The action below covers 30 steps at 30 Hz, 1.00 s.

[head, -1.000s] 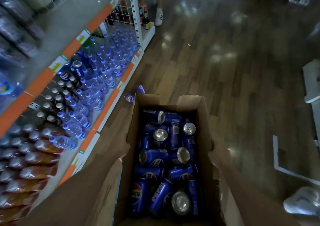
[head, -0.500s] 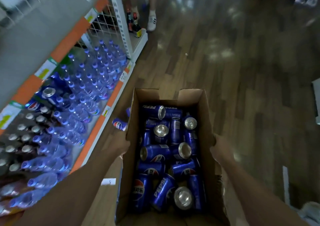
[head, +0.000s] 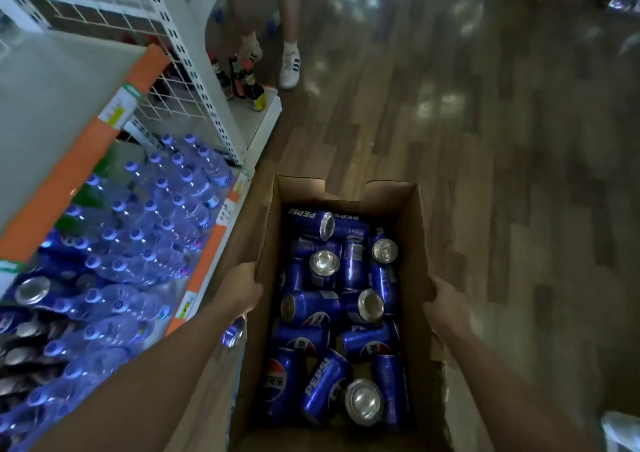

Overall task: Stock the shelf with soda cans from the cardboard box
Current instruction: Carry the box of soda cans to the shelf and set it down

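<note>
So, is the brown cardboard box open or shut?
Open. The brown cardboard box has no lid over it; blue soda cans show inside.

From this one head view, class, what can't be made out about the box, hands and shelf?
Head view:
- soda cans: lower layers hidden under top ones.
- cardboard box: near end cut by frame's bottom edge.
- left hand, right hand: fingertips hidden by walls or the hands themselves.
- price tags: blurred, unreadable.

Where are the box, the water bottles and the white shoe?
box (head: 410, 216): head view, on the bare inside of its right wall.
water bottles (head: 211, 169): head view, on the clear body of one far bottle.
white shoe (head: 289, 67): head view, on the top of the shoe.
</note>
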{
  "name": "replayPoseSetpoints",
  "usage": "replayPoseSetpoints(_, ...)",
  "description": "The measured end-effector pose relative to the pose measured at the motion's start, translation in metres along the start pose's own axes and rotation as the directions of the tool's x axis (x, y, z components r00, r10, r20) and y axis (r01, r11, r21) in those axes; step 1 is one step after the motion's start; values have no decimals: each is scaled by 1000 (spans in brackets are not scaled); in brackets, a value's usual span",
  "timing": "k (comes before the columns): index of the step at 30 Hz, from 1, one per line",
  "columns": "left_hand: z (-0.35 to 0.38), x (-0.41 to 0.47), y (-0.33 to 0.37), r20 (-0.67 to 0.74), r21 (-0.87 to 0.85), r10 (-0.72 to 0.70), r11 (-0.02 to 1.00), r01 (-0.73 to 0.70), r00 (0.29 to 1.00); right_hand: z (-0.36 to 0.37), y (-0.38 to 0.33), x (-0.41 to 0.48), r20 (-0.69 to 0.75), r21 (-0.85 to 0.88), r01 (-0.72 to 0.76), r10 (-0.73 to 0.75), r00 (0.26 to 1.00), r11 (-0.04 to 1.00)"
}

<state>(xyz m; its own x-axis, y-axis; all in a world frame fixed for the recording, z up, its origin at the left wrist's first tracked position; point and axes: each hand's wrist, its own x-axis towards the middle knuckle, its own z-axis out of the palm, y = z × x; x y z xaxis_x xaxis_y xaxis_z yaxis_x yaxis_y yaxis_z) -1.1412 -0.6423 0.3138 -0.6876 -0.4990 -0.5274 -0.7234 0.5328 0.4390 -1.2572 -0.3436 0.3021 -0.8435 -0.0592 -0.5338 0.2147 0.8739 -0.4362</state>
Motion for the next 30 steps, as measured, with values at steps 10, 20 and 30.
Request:
replayPoseSetpoints(10, -11, 122, 58, 27, -28, -65, 997, 66, 998, -35, -65, 138, 46, -21, 14, -13, 999, 1000)
replayPoseSetpoints(20, -16, 220, 53, 12, -150, -199, 969, 198, 980, -29, -155, 249, 114, -205, 101, -79, 990, 973)
replayPoseSetpoints(30, -5, 262, 26, 6, -310, -463, 842, 442, 886, 13, -236, 340, 252, -382, 343, -260, 932, 858)
